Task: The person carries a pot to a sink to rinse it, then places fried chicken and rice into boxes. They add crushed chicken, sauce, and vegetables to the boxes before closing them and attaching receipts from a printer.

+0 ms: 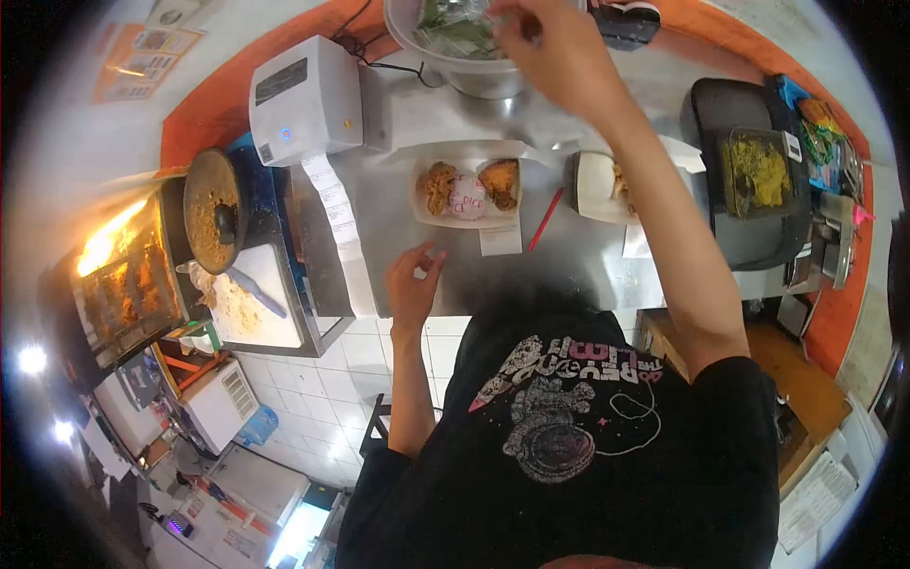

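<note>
My right hand (545, 43) is at the rim of a large bowl (408, 43) at the top, its fingers bent over the bagged green leaves (455, 27); whether they grip anything is too small to tell. My left hand (414, 280) hovers near the counter's front edge, fingers curled but apart, holding nothing. Beyond it lies an open paper box (431, 216) with two fried pieces (437, 187) and a round printed wrapper (464, 196) between them. A red pen (546, 220) rests right of the box. My right forearm partly hides a second box (597, 190).
A white printer (308, 100) feeds a long receipt strip (332, 209) down the counter at left. Further left are a round pan (210, 211) and a cutting board (256, 308) with a knife. At right, a container of yellow-green food (758, 171) sits on a black lid-like surface (706, 123).
</note>
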The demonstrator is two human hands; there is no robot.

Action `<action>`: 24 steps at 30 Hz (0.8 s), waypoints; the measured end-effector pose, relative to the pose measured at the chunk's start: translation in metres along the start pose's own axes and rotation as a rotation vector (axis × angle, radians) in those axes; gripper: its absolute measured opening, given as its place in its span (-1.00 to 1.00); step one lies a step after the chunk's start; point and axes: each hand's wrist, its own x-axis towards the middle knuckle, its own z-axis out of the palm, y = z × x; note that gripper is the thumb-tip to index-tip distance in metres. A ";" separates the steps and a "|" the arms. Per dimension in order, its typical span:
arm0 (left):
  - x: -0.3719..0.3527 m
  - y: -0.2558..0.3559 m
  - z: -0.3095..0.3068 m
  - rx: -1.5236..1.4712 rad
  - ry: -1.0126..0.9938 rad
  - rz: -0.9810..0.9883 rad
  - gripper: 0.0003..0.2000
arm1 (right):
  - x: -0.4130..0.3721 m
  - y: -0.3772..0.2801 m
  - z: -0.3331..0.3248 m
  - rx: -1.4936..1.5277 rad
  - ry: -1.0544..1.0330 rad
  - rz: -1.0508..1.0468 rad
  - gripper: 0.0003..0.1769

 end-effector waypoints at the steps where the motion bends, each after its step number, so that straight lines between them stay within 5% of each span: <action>1: 0.000 -0.002 -0.001 0.016 -0.016 -0.027 -0.69 | 0.031 0.016 0.011 -0.104 -0.066 -0.024 -0.54; 4: 0.001 0.010 -0.004 0.022 0.040 0.084 -0.69 | 0.096 0.048 0.047 -0.243 -0.550 0.242 -0.24; 5: 0.002 0.015 -0.007 0.023 0.044 0.093 -0.69 | 0.106 0.071 0.067 -0.245 -0.542 0.239 -0.24; 7: -0.002 0.021 -0.010 -0.070 0.041 0.062 -0.68 | 0.112 0.114 0.110 -0.774 -0.647 0.041 -0.60; 8: -0.005 0.019 -0.011 -0.076 0.048 0.067 -0.68 | 0.109 0.106 0.105 -0.782 -0.642 0.035 -0.60; 13: -0.024 0.003 -0.014 -0.100 -0.022 -0.087 -0.68 | 0.109 0.109 0.094 -0.612 -0.506 0.062 -0.69; 17: -0.019 -0.002 -0.018 -0.067 -0.025 -0.076 -0.70 | 0.123 0.103 0.058 -0.378 -0.526 -0.054 -0.58; 20: -0.008 0.006 -0.027 -0.104 -0.013 -0.011 -0.71 | 0.113 0.071 0.025 -0.299 -0.443 0.064 -0.60; 24: 0.014 0.028 -0.035 -0.172 -0.018 0.055 -0.64 | 0.101 0.085 0.007 0.188 -0.282 0.102 -0.59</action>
